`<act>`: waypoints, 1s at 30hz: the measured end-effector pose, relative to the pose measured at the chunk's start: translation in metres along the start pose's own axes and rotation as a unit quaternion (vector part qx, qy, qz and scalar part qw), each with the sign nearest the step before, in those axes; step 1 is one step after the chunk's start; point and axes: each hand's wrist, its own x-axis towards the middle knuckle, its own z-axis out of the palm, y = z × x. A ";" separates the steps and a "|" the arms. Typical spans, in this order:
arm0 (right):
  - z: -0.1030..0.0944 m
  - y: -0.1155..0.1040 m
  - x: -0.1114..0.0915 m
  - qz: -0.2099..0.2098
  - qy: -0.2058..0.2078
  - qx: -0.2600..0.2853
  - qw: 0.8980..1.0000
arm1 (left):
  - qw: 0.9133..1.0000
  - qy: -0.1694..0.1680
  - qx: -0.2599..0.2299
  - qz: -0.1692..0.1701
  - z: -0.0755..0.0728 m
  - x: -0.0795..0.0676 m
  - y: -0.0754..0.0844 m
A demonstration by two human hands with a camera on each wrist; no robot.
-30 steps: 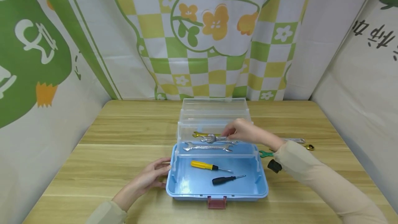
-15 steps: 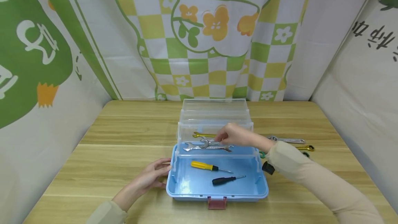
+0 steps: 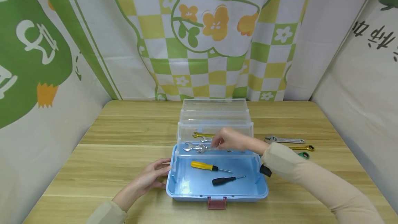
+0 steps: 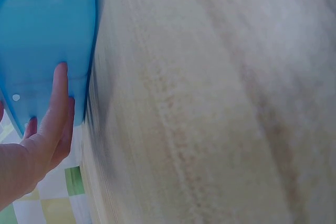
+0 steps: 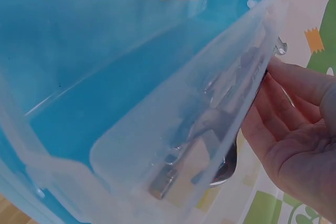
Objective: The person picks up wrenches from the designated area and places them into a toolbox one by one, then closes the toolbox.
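My right hand (image 3: 230, 139) pinches a silver open-end wrench (image 3: 200, 149) low over the front clear tray (image 3: 217, 155) of a blue toolbox (image 3: 186, 195). In the right wrist view the fingers (image 5: 262, 114) are at the tray's edge and partly hide the wrench. Another silver double open-end wrench (image 3: 188, 147) lies in that tray. Behind it are a gold wrench (image 3: 203, 134) and one more silver wrench (image 3: 204, 139). My left hand (image 3: 152, 175) rests against the toolbox's left side, fingers (image 4: 61, 85) extended along the blue wall.
Inside the box lie a yellow screwdriver (image 3: 202, 165) and a black screwdriver (image 3: 223, 180). Right of the box, partly behind the sleeve, are an adjustable wrench (image 3: 287, 140), a gold ratchet wrench (image 3: 306, 148), a green wrench (image 3: 304, 155) and a black object (image 3: 265, 170). The maroon latch (image 3: 217, 203) hangs down in front.
My right hand has moved left, down and nearer with the silver wrench, from the rear tray to the front one. My left hand has stayed still.
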 end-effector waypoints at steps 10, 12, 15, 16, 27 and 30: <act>0.007 0.001 0.004 0.011 -0.018 -0.003 1.000 | 1.000 0.000 -0.002 -0.002 0.000 0.000 0.000; 0.007 0.001 0.005 0.008 -0.020 -0.004 1.000 | 1.000 0.000 -0.002 -0.003 0.000 0.000 0.001; 0.008 0.001 0.005 0.002 -0.025 -0.002 1.000 | 1.000 -0.001 -0.001 -0.002 0.000 0.000 0.001; 0.009 0.000 0.005 -0.002 -0.025 -0.004 1.000 | 1.000 -0.002 0.000 -0.001 0.000 0.000 0.001; 0.011 -0.003 0.006 0.004 -0.021 -0.009 1.000 | 1.000 -0.004 0.003 -0.003 0.000 0.000 0.001; 0.013 -0.004 0.004 0.008 -0.008 -0.008 1.000 | 1.000 -0.005 0.003 -0.002 0.000 0.000 0.001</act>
